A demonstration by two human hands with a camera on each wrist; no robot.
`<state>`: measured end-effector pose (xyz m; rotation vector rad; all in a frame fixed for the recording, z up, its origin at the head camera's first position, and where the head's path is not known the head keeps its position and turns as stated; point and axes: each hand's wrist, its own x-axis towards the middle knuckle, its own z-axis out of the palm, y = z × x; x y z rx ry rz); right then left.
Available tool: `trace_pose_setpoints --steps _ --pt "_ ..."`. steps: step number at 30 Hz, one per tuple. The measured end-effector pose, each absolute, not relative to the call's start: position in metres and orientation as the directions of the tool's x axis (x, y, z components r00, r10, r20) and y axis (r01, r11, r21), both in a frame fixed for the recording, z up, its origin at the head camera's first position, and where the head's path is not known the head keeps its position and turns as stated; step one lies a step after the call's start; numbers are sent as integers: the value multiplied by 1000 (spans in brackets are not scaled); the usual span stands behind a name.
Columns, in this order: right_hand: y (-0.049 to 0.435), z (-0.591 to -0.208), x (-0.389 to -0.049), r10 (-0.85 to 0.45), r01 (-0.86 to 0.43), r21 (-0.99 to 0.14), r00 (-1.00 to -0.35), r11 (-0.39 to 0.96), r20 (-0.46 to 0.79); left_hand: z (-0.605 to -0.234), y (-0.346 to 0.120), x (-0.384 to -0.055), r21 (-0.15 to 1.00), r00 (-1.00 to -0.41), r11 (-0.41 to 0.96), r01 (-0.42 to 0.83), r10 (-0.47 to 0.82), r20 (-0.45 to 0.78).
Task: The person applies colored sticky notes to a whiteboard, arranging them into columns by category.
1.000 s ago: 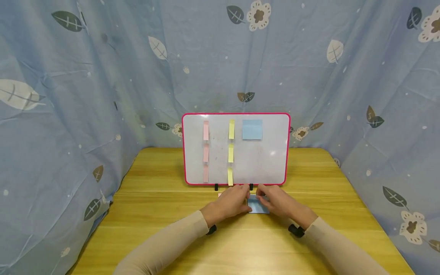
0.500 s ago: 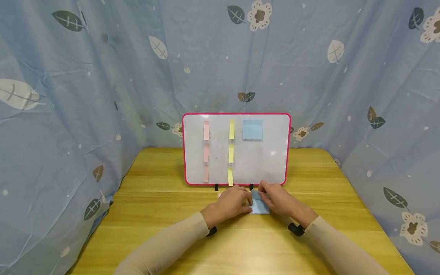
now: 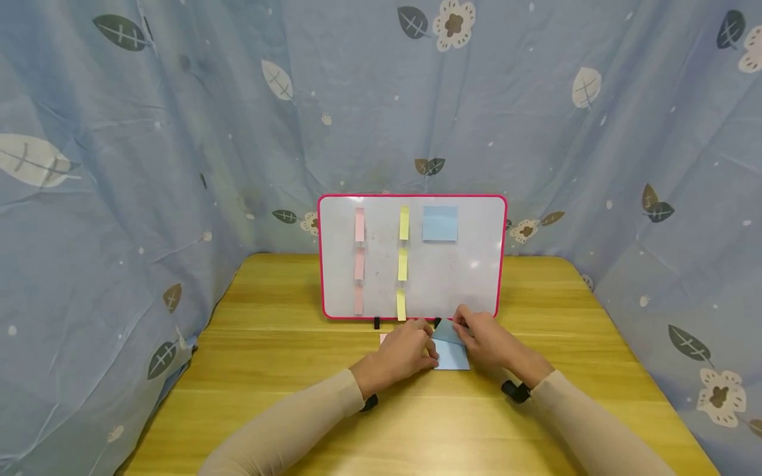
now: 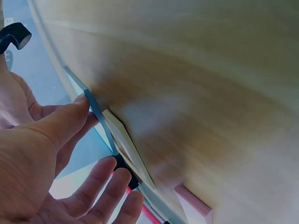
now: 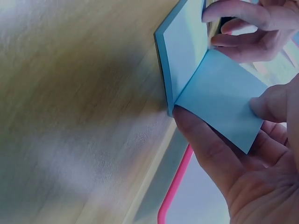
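Observation:
On the table, a pad of blue sticky notes [image 3: 454, 357] lies in front of the whiteboard. My left hand [image 3: 400, 355] holds the pad at its left side, thumb [image 4: 70, 116] against the edge in the left wrist view. My right hand [image 3: 493, 342] pinches the top blue sheet [image 5: 224, 95] between thumb and fingers. That sheet is lifted and folded back from the pad, still joined to it along one edge in the right wrist view. Beside the blue pad, a pale yellow pad [image 4: 127, 142] and a pink pad [image 4: 194, 206] show in the left wrist view.
A pink-framed whiteboard [image 3: 449, 281] stands on black feet behind the hands. It carries a column of pink strips [image 3: 359, 264], a column of yellow strips [image 3: 403, 264] and one blue sticky note [image 3: 440, 223]. Patterned curtain [image 3: 357, 119] surrounds the wooden table [image 3: 274, 297].
My right hand has moved up and slightly right, peeling the top blue sheet away from its pad. The left hand stays at the pad; the head view has shifted slightly.

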<state>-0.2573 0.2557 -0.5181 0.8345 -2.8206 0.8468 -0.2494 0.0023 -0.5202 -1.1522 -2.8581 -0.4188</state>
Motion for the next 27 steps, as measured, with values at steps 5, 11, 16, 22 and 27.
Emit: trace_pose_setpoints --steps 5,11,16,22,27 --pt "258 -517 -260 -467 -520 -498 -851 694 239 -519 3 -248 220 -725 692 687 671 156" --pt "261 -517 -262 -445 -503 -513 -862 695 243 -519 2 -247 220 -698 664 714 695 170" --pt "265 -518 -263 -416 -481 -533 -875 696 246 -520 2 -250 227 -677 640 734 717 167" --pt "270 -518 -267 -399 -490 -547 -871 679 286 -519 3 -253 241 -680 641 729 717 152" --pt "275 -515 -268 -401 -476 -608 -876 635 267 -521 3 -253 276 -685 638 719 717 130"
